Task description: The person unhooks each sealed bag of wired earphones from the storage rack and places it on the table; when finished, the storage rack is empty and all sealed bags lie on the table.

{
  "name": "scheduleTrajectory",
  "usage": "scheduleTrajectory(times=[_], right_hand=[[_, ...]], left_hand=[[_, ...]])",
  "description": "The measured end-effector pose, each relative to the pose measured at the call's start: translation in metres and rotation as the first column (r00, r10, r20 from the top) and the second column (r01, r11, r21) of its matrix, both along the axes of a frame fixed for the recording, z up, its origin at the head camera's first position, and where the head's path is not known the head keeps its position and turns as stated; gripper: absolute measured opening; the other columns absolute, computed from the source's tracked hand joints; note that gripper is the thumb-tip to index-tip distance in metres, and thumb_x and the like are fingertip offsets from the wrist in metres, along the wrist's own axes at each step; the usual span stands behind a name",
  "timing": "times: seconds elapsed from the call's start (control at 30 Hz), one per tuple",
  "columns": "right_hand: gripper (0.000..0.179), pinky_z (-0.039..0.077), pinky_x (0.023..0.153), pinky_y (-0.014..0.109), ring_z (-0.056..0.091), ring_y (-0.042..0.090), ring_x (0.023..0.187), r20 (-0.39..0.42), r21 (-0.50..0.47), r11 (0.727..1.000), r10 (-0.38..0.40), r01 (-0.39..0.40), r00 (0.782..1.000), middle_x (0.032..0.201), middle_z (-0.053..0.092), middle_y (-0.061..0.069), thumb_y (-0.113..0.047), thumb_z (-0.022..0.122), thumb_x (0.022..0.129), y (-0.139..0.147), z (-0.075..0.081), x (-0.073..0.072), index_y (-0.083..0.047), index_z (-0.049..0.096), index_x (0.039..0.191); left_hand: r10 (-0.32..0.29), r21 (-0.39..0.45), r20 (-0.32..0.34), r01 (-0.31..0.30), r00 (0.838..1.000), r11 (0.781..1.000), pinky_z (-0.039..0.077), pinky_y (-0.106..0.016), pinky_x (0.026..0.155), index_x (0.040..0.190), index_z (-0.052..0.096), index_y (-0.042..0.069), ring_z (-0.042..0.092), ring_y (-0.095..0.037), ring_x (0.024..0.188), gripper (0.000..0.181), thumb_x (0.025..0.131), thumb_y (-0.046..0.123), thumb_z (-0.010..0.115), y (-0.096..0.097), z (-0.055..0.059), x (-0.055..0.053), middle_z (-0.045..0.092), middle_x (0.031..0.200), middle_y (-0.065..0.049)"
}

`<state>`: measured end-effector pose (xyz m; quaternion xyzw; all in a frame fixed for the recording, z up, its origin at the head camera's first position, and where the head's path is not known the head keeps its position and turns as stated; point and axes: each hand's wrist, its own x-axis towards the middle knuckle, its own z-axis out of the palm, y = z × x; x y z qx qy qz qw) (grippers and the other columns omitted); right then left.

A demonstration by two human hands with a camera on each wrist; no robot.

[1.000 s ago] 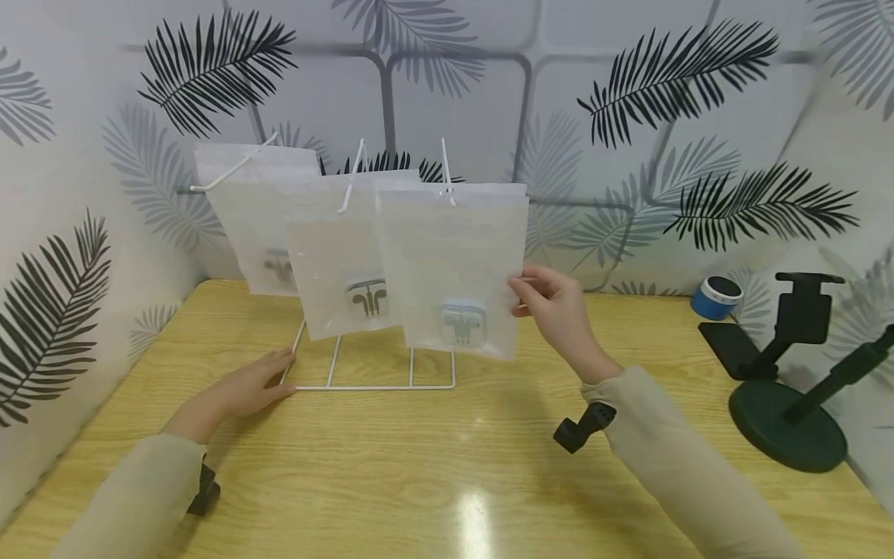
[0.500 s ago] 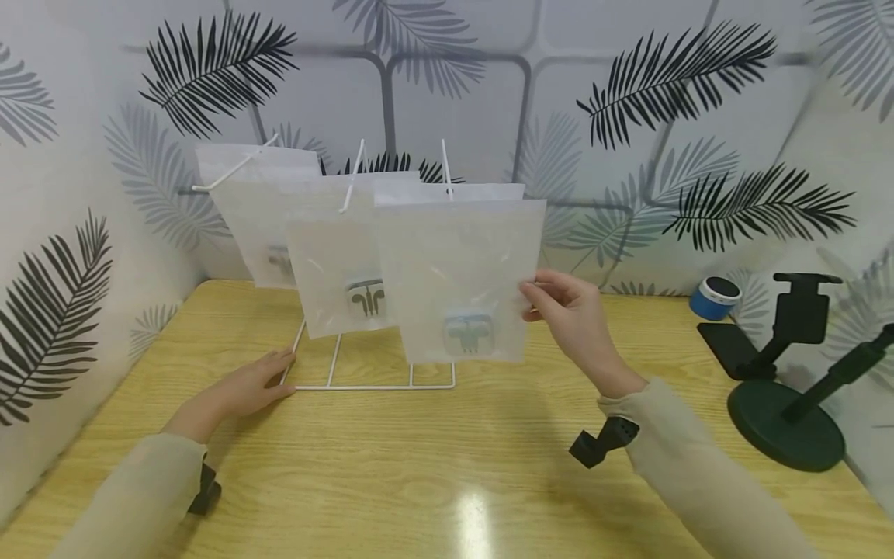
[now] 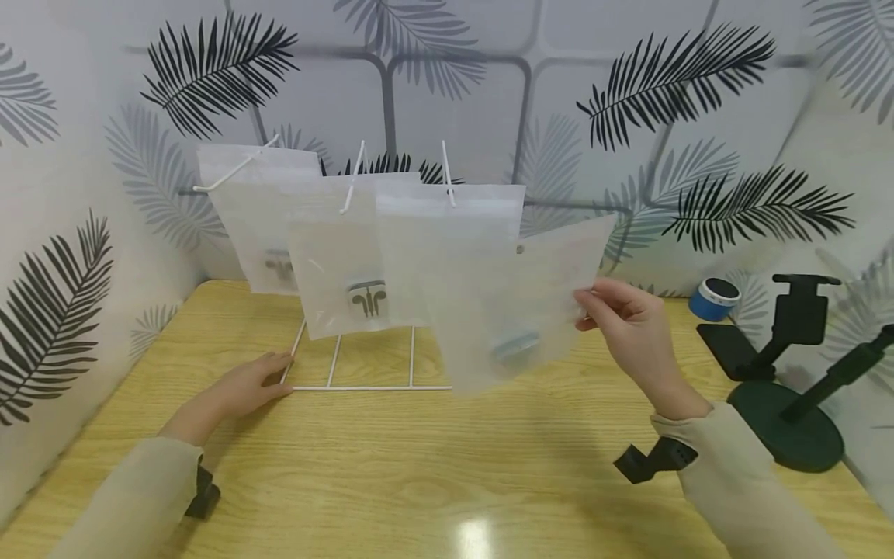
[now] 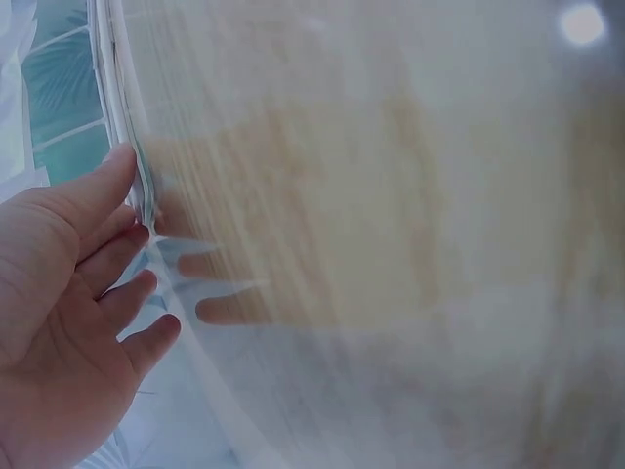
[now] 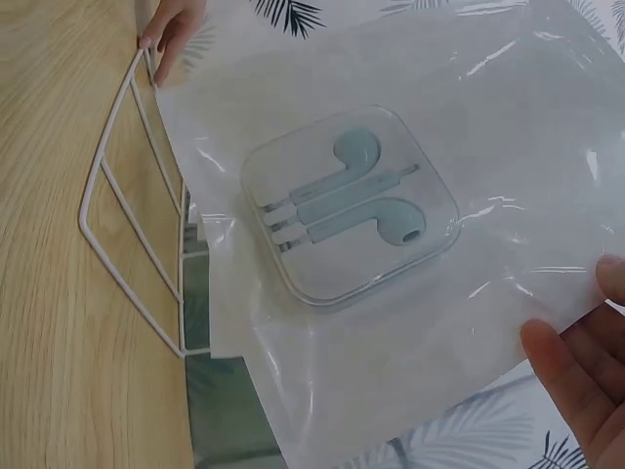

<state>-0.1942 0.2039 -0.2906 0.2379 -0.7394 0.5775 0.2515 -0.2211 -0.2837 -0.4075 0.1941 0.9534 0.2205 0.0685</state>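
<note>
My right hand (image 3: 635,334) pinches the right edge of a clear plastic bag (image 3: 552,287), which hangs tilted in front of the rack. Its punched hole shows to the right of the right hook's tip, apart from it. Inside lies a clear square case holding pale blue earphones (image 5: 356,195), plainest in the right wrist view. My left hand (image 3: 240,384) grips the front left corner of the white wire rack (image 3: 377,388), thumb and fingertips at the wire. More bags hang on its three hooks: a left bag (image 3: 244,210), a middle bag (image 3: 335,256) and a right bag (image 3: 412,225), partly covered.
At the back right stands a blue round speaker (image 3: 714,301). Near it are a black phone stand (image 3: 799,318) and a dark round-based stand (image 3: 785,427). A leaf-patterned backdrop (image 3: 559,140) rises behind the wooden table (image 3: 391,473).
My right hand has drawn the front bag forward off the right hook and moved it right, tilting it. Another bag now shows behind it on that hook. My left hand stays at the rack corner.
</note>
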Motion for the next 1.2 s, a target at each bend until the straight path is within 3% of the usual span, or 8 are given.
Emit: scheduleTrajectory(times=[0.13,0.33,0.67,0.97,1.2], right_hand=[[0.015,0.053,0.058,0.020,0.062,0.012,0.059,0.008,0.035,0.998,-0.048,0.047,0.999,0.082,0.067,-0.002,0.010,0.058,0.085,0.020,-0.002,0.006,0.013,0.065,0.098],[0.014,0.052,0.053,0.018,0.059,0.008,0.055,-0.008,0.117,0.975,-0.191,0.191,0.982,0.078,0.065,-0.007,0.008,0.058,0.086,0.049,-0.010,0.010,0.013,0.064,0.099],[0.018,0.051,0.049,0.017,0.056,0.007,0.051,0.063,0.182,0.915,-0.377,0.360,0.924,0.073,0.060,-0.010,-0.006,0.056,0.092,0.080,-0.037,0.005,0.007,0.062,0.103],[0.031,0.052,0.049,0.020,0.057,0.010,0.054,0.219,0.207,0.916,-0.385,0.343,0.896,0.075,0.061,-0.002,-0.021,0.053,0.095,0.092,-0.051,-0.006,0.005,0.059,0.109],[0.037,0.053,0.049,0.024,0.057,0.010,0.054,0.365,0.183,0.939,-0.340,0.291,0.867,0.075,0.060,-0.004,-0.025,0.054,0.095,0.091,-0.056,-0.020,0.006,0.055,0.116]], left_hand=[[0.004,0.004,-0.015,-0.004,1.000,1.000,0.026,-0.063,0.096,0.133,0.040,-0.010,0.027,-0.054,0.122,0.055,0.092,0.021,0.058,-0.002,-0.003,-0.001,0.032,0.134,-0.037],[0.004,0.006,-0.014,-0.004,1.000,1.000,0.027,-0.063,0.096,0.133,0.040,-0.010,0.028,-0.054,0.121,0.054,0.092,0.019,0.058,-0.002,-0.003,-0.001,0.033,0.134,-0.037],[-0.007,0.008,-0.025,0.008,1.000,1.000,0.026,-0.062,0.097,0.131,0.041,-0.013,0.028,-0.053,0.122,0.051,0.091,0.015,0.058,0.002,0.002,0.002,0.036,0.133,-0.035],[-0.009,0.002,-0.025,0.009,1.000,1.000,0.026,-0.062,0.097,0.131,0.041,-0.013,0.029,-0.053,0.121,0.051,0.091,0.015,0.058,0.001,0.001,0.001,0.037,0.132,-0.034],[-0.015,0.006,-0.021,0.015,1.000,1.000,0.027,-0.062,0.097,0.130,0.041,-0.013,0.028,-0.054,0.121,0.050,0.092,0.014,0.057,0.001,0.001,0.001,0.036,0.132,-0.035]])
